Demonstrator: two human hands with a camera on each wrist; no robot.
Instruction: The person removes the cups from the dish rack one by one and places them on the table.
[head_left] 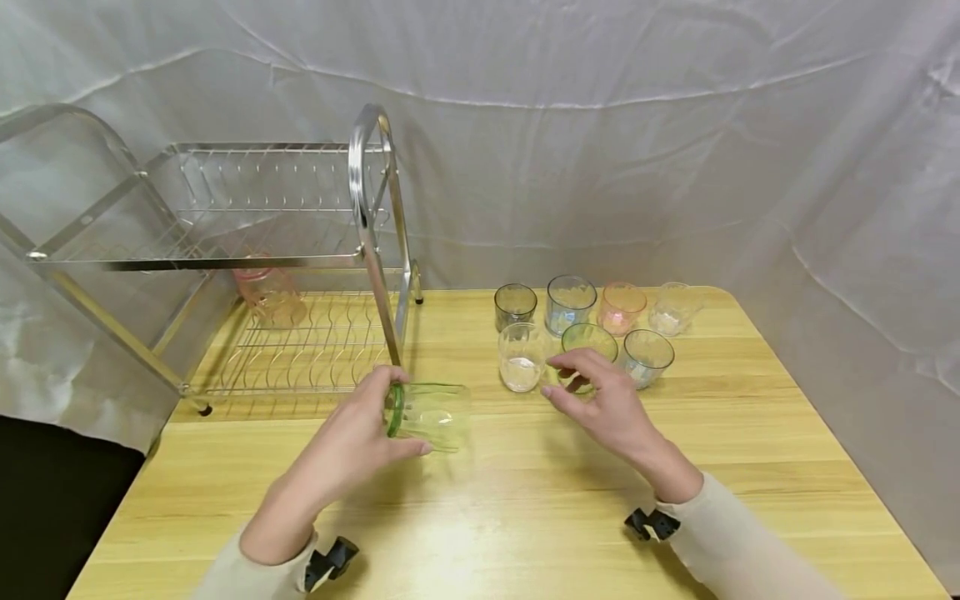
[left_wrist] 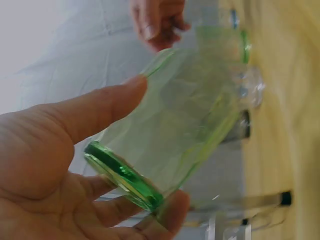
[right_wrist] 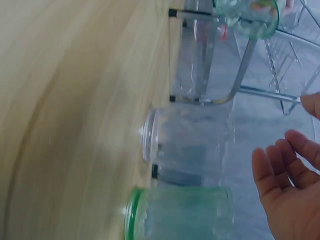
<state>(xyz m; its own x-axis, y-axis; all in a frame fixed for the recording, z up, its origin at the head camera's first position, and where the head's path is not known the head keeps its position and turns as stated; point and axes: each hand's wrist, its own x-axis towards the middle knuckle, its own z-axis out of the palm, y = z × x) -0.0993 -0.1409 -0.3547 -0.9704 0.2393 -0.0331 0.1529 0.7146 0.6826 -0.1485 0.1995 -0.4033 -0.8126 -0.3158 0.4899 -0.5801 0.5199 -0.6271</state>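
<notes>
My left hand (head_left: 352, 446) holds a green drinking glass (head_left: 438, 417) by its thick base, thumb on one side and fingers on the other. The glass lies sideways above the table, its mouth pointing right; the left wrist view shows the same glass (left_wrist: 165, 120) with nothing inside. My right hand (head_left: 607, 408) is just in front of the grouped glasses, fingers loosely bent and holding nothing. Nearest to it stand an upright clear glass (head_left: 520, 358) and a second green glass (head_left: 590, 336), partly hidden behind the hand. In the right wrist view, the right hand (right_wrist: 295, 195) is apart from both.
A two-tier metal dish rack (head_left: 367, 208) stands at the left, with a pink glass (head_left: 270, 296) on its lower tier. Around the nearest glasses are a dark glass (head_left: 515, 308), blue glass (head_left: 570, 304), pink glass (head_left: 621, 308), another clear glass (head_left: 672, 308) and a bluish glass (head_left: 647, 358).
</notes>
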